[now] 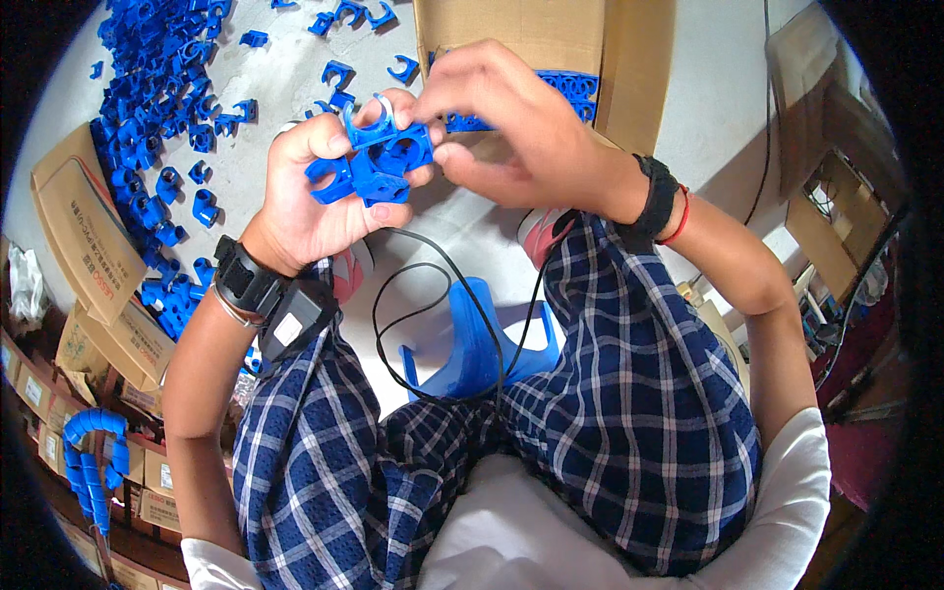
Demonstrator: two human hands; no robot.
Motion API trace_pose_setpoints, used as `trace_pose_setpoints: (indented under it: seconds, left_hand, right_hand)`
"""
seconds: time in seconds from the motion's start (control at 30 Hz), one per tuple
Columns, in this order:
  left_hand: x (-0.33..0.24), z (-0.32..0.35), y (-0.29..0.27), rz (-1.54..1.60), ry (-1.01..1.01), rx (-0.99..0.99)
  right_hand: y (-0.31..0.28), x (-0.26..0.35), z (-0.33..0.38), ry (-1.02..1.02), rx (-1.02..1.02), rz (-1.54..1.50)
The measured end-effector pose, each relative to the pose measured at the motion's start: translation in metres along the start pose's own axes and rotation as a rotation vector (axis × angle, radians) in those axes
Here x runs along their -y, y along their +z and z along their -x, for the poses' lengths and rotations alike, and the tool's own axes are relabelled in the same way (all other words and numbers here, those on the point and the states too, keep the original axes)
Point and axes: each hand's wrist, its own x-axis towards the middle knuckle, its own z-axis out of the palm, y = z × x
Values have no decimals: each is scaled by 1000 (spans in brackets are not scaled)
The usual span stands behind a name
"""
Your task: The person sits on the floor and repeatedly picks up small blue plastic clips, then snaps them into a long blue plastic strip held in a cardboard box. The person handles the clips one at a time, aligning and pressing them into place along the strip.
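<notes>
My left hand [305,202] is closed around a small cluster of blue plastic pipe clips [379,185], C-shaped and bunched together in the palm and fingers. One clip [356,126] stands up from the cluster with its open mouth toward the top. At the cluster's right side is my right hand [516,123], slightly blurred, its thumb and fingers apart. Its fingertips are close to the clips; whether they touch them I cannot tell. Nothing shows in its grasp.
Loose blue clips [162,59] are heaped on the floor to the left. Straight ahead stands an open cardboard box [521,29] with rows of blue clips [570,93] inside. A blue plastic stool [467,344] and a black cable [385,334] lie between my legs. Flattened cartons [93,231] lean at left.
</notes>
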Motion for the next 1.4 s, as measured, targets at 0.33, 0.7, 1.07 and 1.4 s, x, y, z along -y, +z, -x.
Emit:
trace_pose_setpoints:
  seconds: [0.33, 0.7, 1.07, 1.4]
  left_hand:
    - [-1, 0, 3, -22, -77, 2]
    - [2, 0, -3, -57, -91, 15]
    - [2, 0, -11, -34, -106, 42]
    - [2, 1, -10, -50, -121, 20]
  right_hand:
    - [-4, -6, 5, -204, 66, 260]
    - [-35, -33, 21, 67, -97, 544]
    - [-23, -97, 22, 659, 172, 767]
    - [-26, -107, 21, 632, 262, 702]
